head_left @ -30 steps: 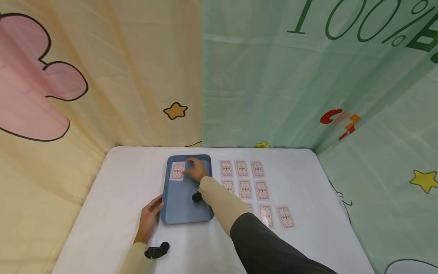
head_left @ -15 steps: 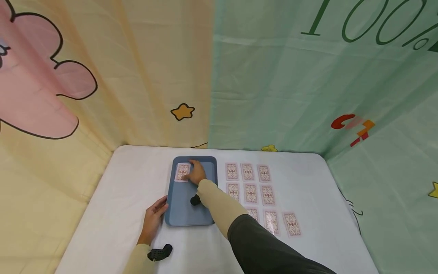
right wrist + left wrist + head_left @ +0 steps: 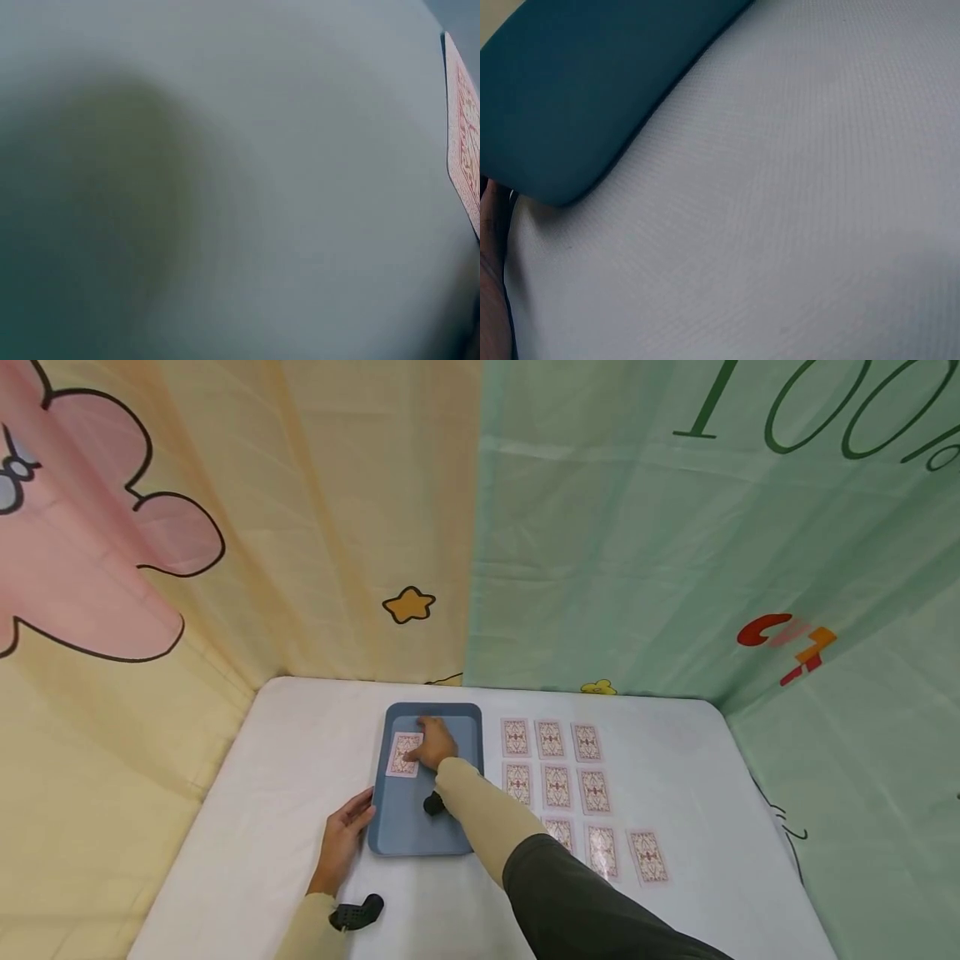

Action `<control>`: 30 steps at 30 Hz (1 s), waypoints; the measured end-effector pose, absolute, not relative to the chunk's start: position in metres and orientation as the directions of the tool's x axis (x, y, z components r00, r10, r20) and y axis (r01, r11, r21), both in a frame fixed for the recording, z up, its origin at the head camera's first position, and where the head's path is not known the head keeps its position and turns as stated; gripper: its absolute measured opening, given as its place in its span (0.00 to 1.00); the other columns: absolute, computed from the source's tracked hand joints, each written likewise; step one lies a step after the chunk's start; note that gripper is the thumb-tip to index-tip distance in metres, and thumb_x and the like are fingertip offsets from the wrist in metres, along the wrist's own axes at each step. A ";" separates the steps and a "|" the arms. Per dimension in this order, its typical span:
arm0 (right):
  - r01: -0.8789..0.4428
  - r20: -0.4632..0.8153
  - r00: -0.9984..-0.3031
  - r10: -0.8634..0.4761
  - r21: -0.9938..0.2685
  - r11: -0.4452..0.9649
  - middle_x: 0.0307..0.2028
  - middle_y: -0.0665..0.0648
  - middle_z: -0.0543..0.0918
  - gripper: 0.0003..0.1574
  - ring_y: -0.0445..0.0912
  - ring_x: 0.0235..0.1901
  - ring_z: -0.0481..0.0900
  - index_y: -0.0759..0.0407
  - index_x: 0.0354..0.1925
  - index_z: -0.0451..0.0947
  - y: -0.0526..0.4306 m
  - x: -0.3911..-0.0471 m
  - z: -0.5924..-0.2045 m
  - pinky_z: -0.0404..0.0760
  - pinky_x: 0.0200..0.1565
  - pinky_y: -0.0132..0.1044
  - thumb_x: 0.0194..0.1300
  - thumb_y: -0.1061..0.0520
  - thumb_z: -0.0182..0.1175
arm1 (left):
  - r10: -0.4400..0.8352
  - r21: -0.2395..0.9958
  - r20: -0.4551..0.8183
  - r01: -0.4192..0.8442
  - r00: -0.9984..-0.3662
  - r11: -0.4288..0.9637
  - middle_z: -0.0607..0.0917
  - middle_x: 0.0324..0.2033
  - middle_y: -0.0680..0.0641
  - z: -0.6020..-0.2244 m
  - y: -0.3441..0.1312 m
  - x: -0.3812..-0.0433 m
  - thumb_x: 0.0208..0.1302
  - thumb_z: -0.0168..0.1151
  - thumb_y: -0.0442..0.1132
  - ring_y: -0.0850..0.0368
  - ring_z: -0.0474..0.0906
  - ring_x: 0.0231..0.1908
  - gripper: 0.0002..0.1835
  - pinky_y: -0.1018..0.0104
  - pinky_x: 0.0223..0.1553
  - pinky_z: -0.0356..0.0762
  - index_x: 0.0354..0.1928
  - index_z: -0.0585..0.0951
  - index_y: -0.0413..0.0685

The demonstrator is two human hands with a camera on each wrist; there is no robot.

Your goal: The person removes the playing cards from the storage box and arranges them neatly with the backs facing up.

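A patterned red-and-white playing card is in the upper left part of a blue-grey tray. At the card's right edge, my right hand pinches it with the thumb on its lower right. The right wrist view catches the same card tilted at the right border, and most of that view is blurred. My left hand touches the tray's left rim with fairly straight fingers. In the left wrist view, only a sliver of the left hand shows beside the tray's corner.
Several face-down cards lie in rows on the white table, right of the tray. My right forearm partly covers the nearest row. Printed curtains hang behind the table and along its sides.
The right hand and the card have shifted slightly toward me within the tray, away from its far rim. The left hand stays at the tray's rim. The head view has turned slightly left.
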State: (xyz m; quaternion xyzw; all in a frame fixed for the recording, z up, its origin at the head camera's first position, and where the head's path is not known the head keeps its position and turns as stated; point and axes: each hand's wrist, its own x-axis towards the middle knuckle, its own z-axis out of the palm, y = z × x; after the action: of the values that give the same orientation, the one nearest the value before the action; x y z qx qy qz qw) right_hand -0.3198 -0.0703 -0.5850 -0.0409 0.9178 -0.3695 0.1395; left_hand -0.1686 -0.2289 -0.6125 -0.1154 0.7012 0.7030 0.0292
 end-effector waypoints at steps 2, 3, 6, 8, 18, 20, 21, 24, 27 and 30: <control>0.023 -0.225 -0.956 -0.187 -0.696 0.717 0.52 0.56 0.77 0.45 0.47 0.48 0.76 0.55 0.63 0.71 -0.070 -0.318 -0.582 0.75 0.54 0.42 0.47 0.55 0.77 | -0.120 0.977 -0.211 -0.211 -0.970 -0.018 0.70 0.63 0.32 -0.611 -0.229 -0.169 0.69 0.53 0.29 0.75 0.72 0.49 0.23 0.85 0.49 0.69 0.64 0.68 0.28; 0.021 -0.222 -0.956 -0.192 -0.704 0.710 0.50 0.56 0.79 0.42 0.46 0.47 0.76 0.56 0.61 0.73 -0.069 -0.318 -0.581 0.75 0.53 0.42 0.48 0.56 0.77 | -0.119 0.977 -0.212 -0.212 -0.970 -0.017 0.70 0.64 0.32 -0.610 -0.229 -0.169 0.69 0.53 0.30 0.75 0.72 0.50 0.23 0.85 0.49 0.69 0.64 0.68 0.28; 0.012 -0.210 -0.956 -0.204 -0.725 0.689 0.44 0.53 0.81 0.34 0.44 0.41 0.77 0.57 0.55 0.78 -0.068 -0.316 -0.579 0.77 0.49 0.40 0.48 0.57 0.76 | -0.114 0.978 -0.208 -0.208 -0.971 -0.011 0.69 0.64 0.31 -0.609 -0.229 -0.169 0.70 0.53 0.31 0.74 0.72 0.51 0.24 0.85 0.50 0.69 0.65 0.67 0.28; 0.004 -0.202 -0.957 -0.210 -0.729 0.684 0.40 0.52 0.82 0.29 0.43 0.37 0.76 0.57 0.50 0.80 -0.067 -0.314 -0.579 0.77 0.46 0.39 0.48 0.57 0.76 | -0.109 0.978 -0.208 -0.209 -0.972 -0.005 0.69 0.64 0.30 -0.608 -0.228 -0.168 0.70 0.53 0.31 0.73 0.72 0.52 0.24 0.85 0.50 0.68 0.65 0.67 0.27; -0.015 -0.151 -0.959 -0.238 -0.816 0.578 0.36 0.53 0.83 0.19 0.41 0.33 0.76 0.58 0.49 0.79 -0.057 -0.309 -0.587 0.76 0.38 0.34 0.58 0.61 0.69 | -0.106 0.974 -0.226 -0.227 -0.968 -0.009 0.69 0.65 0.33 -0.609 -0.228 -0.170 0.70 0.52 0.30 0.75 0.72 0.50 0.23 0.85 0.50 0.69 0.65 0.67 0.30; -0.005 -0.143 -0.960 -0.240 -0.849 0.528 0.35 0.54 0.83 0.16 0.41 0.32 0.76 0.60 0.48 0.80 -0.053 -0.307 -0.585 0.76 0.36 0.33 0.60 0.63 0.67 | -0.099 0.973 -0.231 -0.232 -0.968 -0.002 0.69 0.65 0.34 -0.608 -0.228 -0.170 0.70 0.52 0.30 0.72 0.72 0.53 0.23 0.85 0.50 0.68 0.66 0.67 0.30; 0.003 -0.144 -0.959 -0.243 -0.865 0.502 0.35 0.55 0.83 0.16 0.41 0.32 0.76 0.61 0.48 0.80 -0.050 -0.305 -0.584 0.76 0.35 0.32 0.60 0.64 0.66 | -0.095 0.972 -0.234 -0.235 -0.968 0.004 0.68 0.65 0.34 -0.608 -0.228 -0.170 0.71 0.52 0.30 0.69 0.71 0.55 0.23 0.85 0.50 0.68 0.66 0.67 0.31; 0.026 -0.162 -0.954 -0.251 -0.882 0.471 0.35 0.55 0.83 0.15 0.41 0.31 0.75 0.61 0.48 0.80 -0.042 -0.300 -0.579 0.75 0.33 0.31 0.62 0.64 0.64 | -0.086 0.970 -0.240 -0.242 -0.967 0.017 0.68 0.66 0.35 -0.606 -0.229 -0.169 0.71 0.51 0.31 0.56 0.68 0.62 0.24 0.86 0.50 0.67 0.67 0.66 0.31; 0.035 -0.183 -0.948 -0.261 -0.873 0.486 0.36 0.55 0.82 0.15 0.41 0.30 0.74 0.59 0.50 0.80 -0.031 -0.294 -0.572 0.73 0.31 0.31 0.64 0.63 0.63 | -0.084 0.966 -0.256 -0.258 -0.963 0.016 0.67 0.67 0.36 -0.605 -0.228 -0.168 0.72 0.51 0.32 0.50 0.64 0.65 0.24 0.87 0.50 0.67 0.67 0.65 0.33; 0.029 -0.185 -0.947 -0.261 -0.863 0.505 0.35 0.55 0.81 0.16 0.42 0.29 0.73 0.58 0.51 0.79 -0.020 -0.289 -0.568 0.72 0.29 0.32 0.65 0.62 0.62 | -0.085 0.965 -0.261 -0.263 -0.961 0.008 0.67 0.67 0.37 -0.604 -0.229 -0.167 0.72 0.51 0.32 0.56 0.66 0.63 0.24 0.87 0.50 0.66 0.68 0.65 0.33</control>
State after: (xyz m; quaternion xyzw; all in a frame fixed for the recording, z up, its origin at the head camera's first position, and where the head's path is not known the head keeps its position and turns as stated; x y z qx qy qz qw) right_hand -0.2887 -0.0204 -0.5676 -0.0679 0.8547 -0.4930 0.1474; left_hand -0.1668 -0.2291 -0.6044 -0.1231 0.7070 0.6935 0.0641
